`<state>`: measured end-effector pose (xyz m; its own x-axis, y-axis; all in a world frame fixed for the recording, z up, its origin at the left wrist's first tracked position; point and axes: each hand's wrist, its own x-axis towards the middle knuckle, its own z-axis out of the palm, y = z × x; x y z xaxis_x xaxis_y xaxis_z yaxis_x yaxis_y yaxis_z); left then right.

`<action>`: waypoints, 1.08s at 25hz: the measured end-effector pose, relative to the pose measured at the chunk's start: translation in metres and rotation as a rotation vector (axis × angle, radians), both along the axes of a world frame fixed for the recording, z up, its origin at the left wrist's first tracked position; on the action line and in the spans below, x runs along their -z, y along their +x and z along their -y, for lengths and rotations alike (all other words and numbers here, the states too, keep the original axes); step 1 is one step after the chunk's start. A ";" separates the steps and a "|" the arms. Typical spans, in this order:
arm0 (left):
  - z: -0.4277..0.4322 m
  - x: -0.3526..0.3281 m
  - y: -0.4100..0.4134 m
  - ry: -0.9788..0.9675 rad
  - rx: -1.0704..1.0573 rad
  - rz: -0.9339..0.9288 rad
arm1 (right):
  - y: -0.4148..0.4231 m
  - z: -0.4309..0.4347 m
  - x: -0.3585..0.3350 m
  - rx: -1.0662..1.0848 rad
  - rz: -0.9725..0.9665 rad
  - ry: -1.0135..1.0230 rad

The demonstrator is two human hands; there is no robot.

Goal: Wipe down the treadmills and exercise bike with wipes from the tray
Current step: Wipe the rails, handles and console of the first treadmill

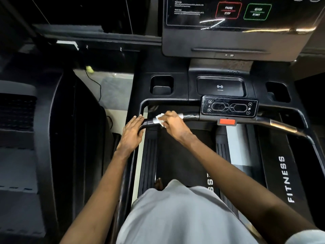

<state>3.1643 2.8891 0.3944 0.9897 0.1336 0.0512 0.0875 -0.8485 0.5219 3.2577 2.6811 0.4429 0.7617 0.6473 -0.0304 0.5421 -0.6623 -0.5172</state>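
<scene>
Right hand [173, 124] closed around wipe [161, 119], pressed on treadmill's left handlebar [189, 116]. Left hand [132, 133] flat, open, bracing bar end. Wrap wipe fully round bar; stroke toward control panel [229, 107].

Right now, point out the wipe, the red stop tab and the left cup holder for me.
wipe [159, 119]: head view, on the white bunched part showing beside the right hand's fingers.
red stop tab [227, 121]: head view, middle of its orange-red face.
left cup holder [161, 85]: head view, inside its dark recess.
</scene>
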 end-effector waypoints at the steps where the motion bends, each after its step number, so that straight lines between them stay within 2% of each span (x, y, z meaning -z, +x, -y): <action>1: -0.002 0.001 -0.003 -0.057 -0.018 0.020 | 0.000 0.002 0.003 0.000 0.017 0.011; 5: -0.015 0.002 -0.011 -0.213 -0.082 -0.024 | 0.005 0.000 0.010 0.074 0.042 -0.009; 7: -0.019 0.002 -0.009 -0.249 -0.080 -0.025 | 0.002 -0.022 0.010 -0.015 0.021 -0.007; 10: -0.022 0.000 -0.009 -0.274 -0.108 -0.034 | -0.007 -0.049 0.016 -0.173 0.033 -0.007; 13: -0.015 -0.001 -0.006 -0.201 -0.114 -0.014 | -0.003 -0.025 0.017 -0.126 0.045 0.045; 17: 0.012 0.002 0.009 -0.032 0.019 0.053 | 0.002 0.038 0.020 0.149 0.106 0.161; 20: 0.035 -0.001 0.029 -0.061 0.142 0.006 | -0.006 0.065 0.016 0.409 0.124 0.280; 22: 0.040 -0.002 0.039 -0.088 0.149 0.018 | -0.014 0.068 0.016 0.581 0.107 0.352; 24: 0.039 -0.001 0.041 -0.114 0.138 0.051 | -0.017 0.062 0.022 0.816 0.007 0.533; 27: 0.038 0.002 0.040 -0.142 0.118 0.065 | -0.011 0.043 0.024 1.257 -0.388 1.004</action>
<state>3.2045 2.8511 0.3920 0.9942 0.0270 0.1041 -0.0459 -0.7684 0.6383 3.2467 2.6383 0.4188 0.8378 -0.4504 -0.3085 -0.2951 0.1018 -0.9500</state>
